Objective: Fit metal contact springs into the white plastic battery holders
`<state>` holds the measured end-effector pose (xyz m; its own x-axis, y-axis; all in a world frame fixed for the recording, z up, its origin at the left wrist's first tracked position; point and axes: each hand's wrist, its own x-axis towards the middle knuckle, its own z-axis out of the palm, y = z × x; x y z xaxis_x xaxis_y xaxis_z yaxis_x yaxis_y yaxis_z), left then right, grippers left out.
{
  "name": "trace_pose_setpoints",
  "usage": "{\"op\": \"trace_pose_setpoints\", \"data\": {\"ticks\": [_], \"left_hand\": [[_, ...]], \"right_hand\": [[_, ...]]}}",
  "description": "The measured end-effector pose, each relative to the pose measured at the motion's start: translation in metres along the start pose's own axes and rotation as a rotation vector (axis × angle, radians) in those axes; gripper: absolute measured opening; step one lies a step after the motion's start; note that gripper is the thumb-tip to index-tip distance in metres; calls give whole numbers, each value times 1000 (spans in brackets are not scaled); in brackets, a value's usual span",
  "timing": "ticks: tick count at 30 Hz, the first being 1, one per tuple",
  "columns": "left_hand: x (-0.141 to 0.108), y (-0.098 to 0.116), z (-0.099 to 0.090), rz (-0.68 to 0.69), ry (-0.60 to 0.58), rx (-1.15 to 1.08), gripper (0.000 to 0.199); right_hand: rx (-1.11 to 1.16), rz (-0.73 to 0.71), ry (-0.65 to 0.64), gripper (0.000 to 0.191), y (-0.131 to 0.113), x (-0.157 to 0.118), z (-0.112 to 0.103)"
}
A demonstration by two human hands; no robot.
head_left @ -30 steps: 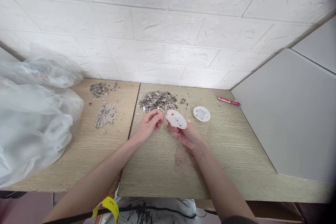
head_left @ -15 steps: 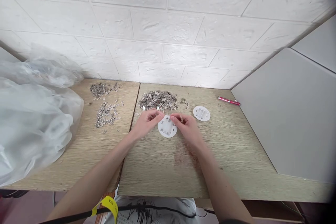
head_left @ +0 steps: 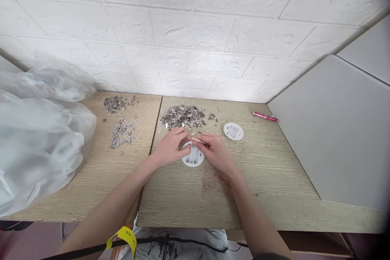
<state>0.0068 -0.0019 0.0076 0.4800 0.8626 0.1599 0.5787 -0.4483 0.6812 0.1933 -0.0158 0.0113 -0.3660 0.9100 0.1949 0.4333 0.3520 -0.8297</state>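
Note:
Near the middle of the table lies a round white plastic battery holder (head_left: 194, 159) with battery slots and small metal contacts. My left hand (head_left: 171, 147) is closed on its left and upper edge, the thumb over the rim. My right hand (head_left: 217, 152) pinches a thin pale stick (head_left: 200, 141), whose tip points left at the holder's upper edge. The fingers hide that edge. Just beyond both hands is a heap of small metal contact pieces (head_left: 184, 116), with a few loose ones near my fingertips. A second round white battery holder (head_left: 233, 131) lies to the right of my right hand.
Left on the table are two smaller piles of metal pieces (head_left: 123, 132) and large plastic bags (head_left: 39, 146). A red pen (head_left: 265, 116) lies back right, beside a grey panel (head_left: 332, 130). A white brick wall (head_left: 217, 63) closes off the back.
The holder has shifted slightly toward me. My right hand has brought the stick down to the holder's top edge, and my left thumb has moved onto the rim.

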Motion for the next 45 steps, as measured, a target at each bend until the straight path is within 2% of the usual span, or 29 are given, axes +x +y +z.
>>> {"op": "trace_pose_setpoints", "data": {"ticks": [3, 11, 16, 19, 27, 29, 31, 36, 39, 41, 45], "left_hand": [[-1, -1, 2, 42, 4, 92, 4], [0, -1, 3, 87, 57, 121, 7], [2, 5, 6, 0, 86, 104, 3], [3, 9, 5, -60, 98, 82, 9], [2, 13, 3, 21, 117, 49, 9], [1, 13, 4, 2, 129, 18, 11], [1, 14, 5, -54, 143, -32, 12], [3, 15, 5, -201, 223, -177, 10], [4, 16, 4, -275, 249, -288, 7], [5, 16, 4, -289, 258, -331, 6], [5, 16, 5, -225, 287, -273, 7]], "right_hand": [[-46, -31, -4, 27, 2, -1, 0], [-34, -35, 29, 26, 3, -2, 1], [-28, -25, 64, 27, 2, -3, 2], [-20, 0, 85, 26, -1, -2, 0], [48, 75, 200, 28, -3, -1, -7], [48, 83, 216, 28, -1, -1, -8], [76, 79, 202, 28, -1, -2, -7], [187, 123, 66, 29, -2, -1, -3], [244, 151, 60, 29, -4, 0, 1], [283, 165, 77, 29, -4, 0, 4], [320, 188, 87, 29, -5, 0, 7]]}}
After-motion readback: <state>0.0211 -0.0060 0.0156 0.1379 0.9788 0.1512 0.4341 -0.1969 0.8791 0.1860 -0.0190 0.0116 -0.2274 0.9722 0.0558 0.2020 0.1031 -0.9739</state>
